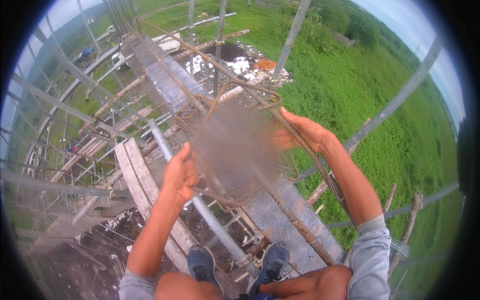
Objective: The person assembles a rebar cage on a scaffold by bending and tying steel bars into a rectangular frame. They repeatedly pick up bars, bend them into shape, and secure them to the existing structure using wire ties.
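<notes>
Between the 2 hands, a bent steel loop point(212, 107) sits across a long rod point(321, 166) that runs from upper left to lower right; blur hides the loop's middle and its long axis. Both look thin, brown and rusty. The left hand point(180, 175), half curled, pinches the loop's left side; the right hand point(306, 131), fingers extended, meets the rod, its grip unclear.

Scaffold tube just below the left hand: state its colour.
Silvery grey; the scaffold tube shows in the head view.
</notes>
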Demonstrator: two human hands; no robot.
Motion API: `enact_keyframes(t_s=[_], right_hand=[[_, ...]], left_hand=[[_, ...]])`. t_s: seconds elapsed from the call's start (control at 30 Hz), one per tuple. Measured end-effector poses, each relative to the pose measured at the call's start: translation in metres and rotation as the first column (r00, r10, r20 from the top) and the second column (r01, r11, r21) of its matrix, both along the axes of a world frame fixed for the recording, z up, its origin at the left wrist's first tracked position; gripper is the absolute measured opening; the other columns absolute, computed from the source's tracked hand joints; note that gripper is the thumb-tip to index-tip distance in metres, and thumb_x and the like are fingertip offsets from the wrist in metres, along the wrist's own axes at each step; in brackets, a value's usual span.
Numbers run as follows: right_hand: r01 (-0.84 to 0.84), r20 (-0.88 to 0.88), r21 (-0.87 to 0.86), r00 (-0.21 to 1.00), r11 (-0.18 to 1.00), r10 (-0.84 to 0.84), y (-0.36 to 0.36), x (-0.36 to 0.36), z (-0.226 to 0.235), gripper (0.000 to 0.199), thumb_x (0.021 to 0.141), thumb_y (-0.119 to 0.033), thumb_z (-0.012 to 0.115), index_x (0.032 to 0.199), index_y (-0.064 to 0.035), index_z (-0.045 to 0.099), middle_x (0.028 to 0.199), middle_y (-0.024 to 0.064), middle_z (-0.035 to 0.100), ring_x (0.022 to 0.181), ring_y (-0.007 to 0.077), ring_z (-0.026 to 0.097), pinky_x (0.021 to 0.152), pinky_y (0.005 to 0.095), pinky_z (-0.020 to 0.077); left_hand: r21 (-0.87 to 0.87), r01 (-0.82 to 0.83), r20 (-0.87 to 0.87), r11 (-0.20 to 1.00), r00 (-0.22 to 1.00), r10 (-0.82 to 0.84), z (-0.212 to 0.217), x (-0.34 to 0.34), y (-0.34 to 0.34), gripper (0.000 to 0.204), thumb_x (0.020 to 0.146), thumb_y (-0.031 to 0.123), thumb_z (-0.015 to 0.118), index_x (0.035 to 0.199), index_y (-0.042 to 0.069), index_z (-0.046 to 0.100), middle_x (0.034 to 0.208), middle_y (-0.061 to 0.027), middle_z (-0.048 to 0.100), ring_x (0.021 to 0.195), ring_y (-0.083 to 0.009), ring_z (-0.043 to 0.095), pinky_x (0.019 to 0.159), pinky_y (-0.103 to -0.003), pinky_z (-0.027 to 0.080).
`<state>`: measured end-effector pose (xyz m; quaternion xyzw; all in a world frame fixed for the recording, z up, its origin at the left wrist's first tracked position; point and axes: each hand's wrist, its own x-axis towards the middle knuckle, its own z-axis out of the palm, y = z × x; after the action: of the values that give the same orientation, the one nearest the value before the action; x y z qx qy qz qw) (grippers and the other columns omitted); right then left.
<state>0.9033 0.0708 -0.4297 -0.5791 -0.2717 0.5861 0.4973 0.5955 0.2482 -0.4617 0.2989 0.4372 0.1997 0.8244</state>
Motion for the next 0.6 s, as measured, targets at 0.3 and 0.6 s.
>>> enact_keyframes(t_s=[0.3,0.6], right_hand=[[-0.021,-0.101,0.017,0.995,1.0,0.023,-0.001,0.007,-0.012,0.11,0.096,-0.072,0.053,0.158,0.0103,0.014,0.134,0.0404,0.056,0.117,0.0426,0.068,0.096,0.049,0.0606],[0.001,0.174,-0.138,0.984,0.99,0.023,0.005,-0.004,-0.001,0.107,0.092,-0.078,0.054,0.151,0.008,0.031,0.131,0.0295,0.064,0.117,0.0345,0.069,0.102,0.0471,0.0566]], left_hand=[[0.051,0.09,-0.085,0.995,0.993,-0.085,0.041,0.02,0.039,0.033,0.103,0.041,0.066,0.091,0.01,0.06,0.054,0.0123,0.027,0.041,-0.0018,0.019,0.037,-0.022,0.016],[0.216,0.061,0.214,0.974,0.971,-0.109,-0.033,-0.007,-0.028,0.033,0.102,0.041,0.066,0.1,0.009,0.061,0.062,0.009,0.035,0.049,-0.0042,0.032,0.045,-0.023,0.03]])
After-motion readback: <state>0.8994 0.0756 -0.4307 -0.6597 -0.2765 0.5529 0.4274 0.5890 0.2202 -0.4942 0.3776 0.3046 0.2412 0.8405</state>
